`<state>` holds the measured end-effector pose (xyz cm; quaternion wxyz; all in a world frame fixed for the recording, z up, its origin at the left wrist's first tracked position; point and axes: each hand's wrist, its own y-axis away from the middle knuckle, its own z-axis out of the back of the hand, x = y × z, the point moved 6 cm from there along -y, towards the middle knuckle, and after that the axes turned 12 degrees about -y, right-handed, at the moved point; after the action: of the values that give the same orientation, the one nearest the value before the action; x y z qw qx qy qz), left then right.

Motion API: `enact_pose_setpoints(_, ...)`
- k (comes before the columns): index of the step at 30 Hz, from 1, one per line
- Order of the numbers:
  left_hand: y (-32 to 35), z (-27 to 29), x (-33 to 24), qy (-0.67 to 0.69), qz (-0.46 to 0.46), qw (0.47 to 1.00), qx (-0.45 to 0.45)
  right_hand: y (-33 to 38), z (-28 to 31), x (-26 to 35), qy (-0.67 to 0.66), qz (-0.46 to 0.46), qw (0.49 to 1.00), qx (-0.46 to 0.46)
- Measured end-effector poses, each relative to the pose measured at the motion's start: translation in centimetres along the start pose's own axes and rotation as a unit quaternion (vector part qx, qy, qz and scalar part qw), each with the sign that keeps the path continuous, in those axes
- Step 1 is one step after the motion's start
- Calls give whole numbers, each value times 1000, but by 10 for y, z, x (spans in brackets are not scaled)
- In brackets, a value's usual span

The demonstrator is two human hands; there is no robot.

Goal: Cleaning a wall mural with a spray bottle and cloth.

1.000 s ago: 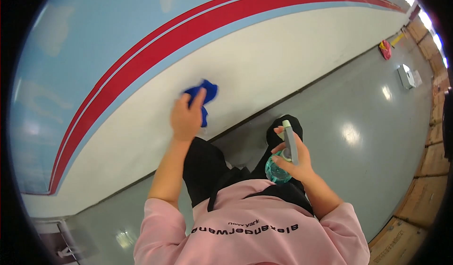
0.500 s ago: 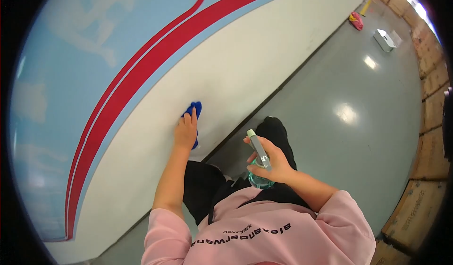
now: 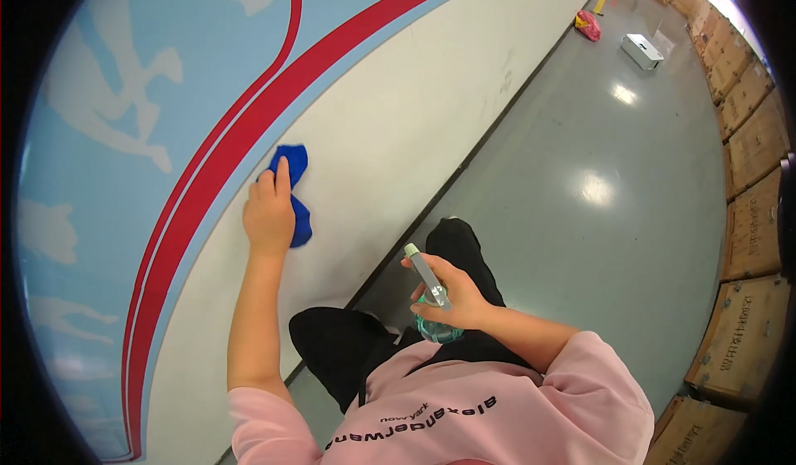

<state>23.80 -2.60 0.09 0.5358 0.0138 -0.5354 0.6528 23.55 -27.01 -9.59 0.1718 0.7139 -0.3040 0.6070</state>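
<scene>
left hand [image 3: 267, 212] presses blue cloth [image 3: 293, 191] on wall [image 3: 390, 133] (fingers flat) | right hand [image 3: 454, 295] grips spray bottle [image 3: 431, 299]

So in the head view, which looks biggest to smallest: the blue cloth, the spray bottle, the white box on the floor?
1. Blue cloth, partly hidden under the left hand.
2. Spray bottle in the right hand, a close call.
3. White box, though it lies much farther away.

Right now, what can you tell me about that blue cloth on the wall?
The blue cloth is bright, soft-looking fabric, bunched and crumpled rather than spread flat. The left hand presses it against the white part of the wall, just below the red stripe. Fingers cover its middle, so one lump shows above the hand and another beside it.
</scene>
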Motion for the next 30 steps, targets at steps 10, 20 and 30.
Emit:
enact_pose_setpoints(10,191,-95,-70,204,5,879,430,11,-8,1,20,4,999,-40)
enact_pose_setpoints(20,321,-70,-130,443,222,744,448,-7,-24,-14,20,8,1000,-14)
enact_pose_setpoints(30,346,-68,-153,595,414,524,447,-8,-24,-33,23,-7,1000,19)
